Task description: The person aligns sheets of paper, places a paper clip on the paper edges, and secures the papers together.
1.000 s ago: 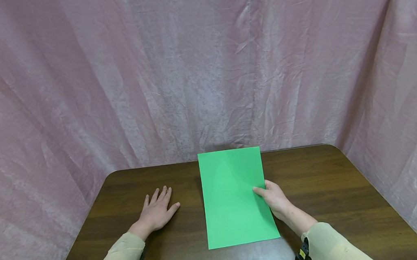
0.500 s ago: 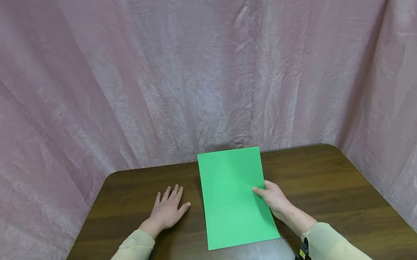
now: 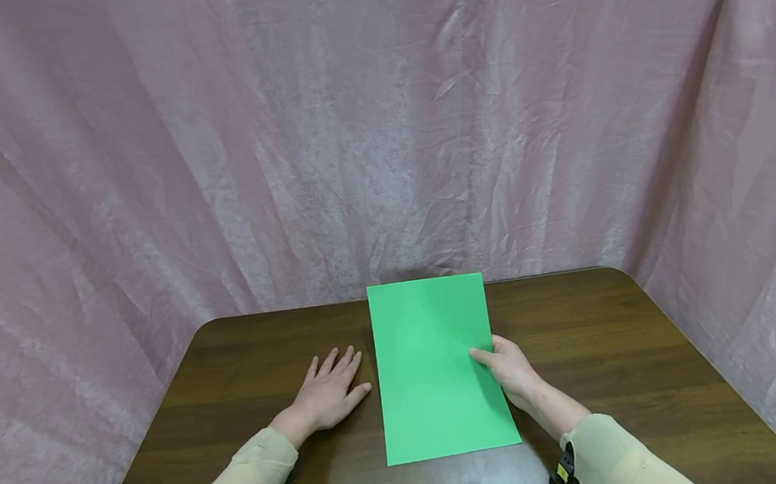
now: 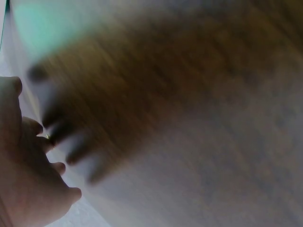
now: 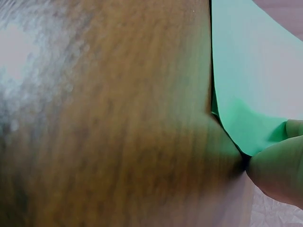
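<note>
A green sheet of paper (image 3: 434, 390) stands out against the brown table in the head view, its long sides running away from the person. My right hand (image 3: 518, 372) pinches its right edge, thumb on top and the other fingers mostly hidden beneath. The right wrist view shows the paper (image 5: 255, 71) bending up near the grip. Left of the sheet, my left hand (image 3: 328, 395) is palm down with fingers spread, its thumb a small gap from the paper's left edge. The left wrist view has this hand (image 4: 23, 165) raised over the tabletop, its dark shadow below.
The wooden table (image 3: 608, 346) has rounded far corners. Pink velvet curtains (image 3: 380, 136) hang behind it and along both sides. A black device (image 3: 563, 471) is strapped at the right wrist, below the pale sleeve (image 3: 617, 456).
My left hand has moved right across the table, closer to the paper's left edge. The right hand and the green sheet have stayed almost still.
</note>
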The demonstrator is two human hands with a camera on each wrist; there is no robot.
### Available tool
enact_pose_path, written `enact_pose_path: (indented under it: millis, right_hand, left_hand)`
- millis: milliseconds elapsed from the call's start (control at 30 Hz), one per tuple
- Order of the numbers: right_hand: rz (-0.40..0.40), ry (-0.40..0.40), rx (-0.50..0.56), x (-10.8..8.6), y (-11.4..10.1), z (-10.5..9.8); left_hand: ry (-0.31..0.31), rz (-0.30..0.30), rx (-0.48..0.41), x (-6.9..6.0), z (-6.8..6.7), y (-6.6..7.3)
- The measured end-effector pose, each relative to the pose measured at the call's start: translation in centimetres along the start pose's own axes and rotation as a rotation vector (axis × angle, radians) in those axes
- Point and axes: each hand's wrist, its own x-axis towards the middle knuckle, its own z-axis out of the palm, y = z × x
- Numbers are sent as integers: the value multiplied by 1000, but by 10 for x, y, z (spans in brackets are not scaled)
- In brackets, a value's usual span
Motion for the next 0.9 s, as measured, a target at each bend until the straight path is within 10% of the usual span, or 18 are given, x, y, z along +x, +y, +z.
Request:
enact_pose_path:
  millis: [900]
  right_hand:
    - [4,8,-7,1,1,-1]
  left_hand:
    - [124,7,-216,2,-15,-8]
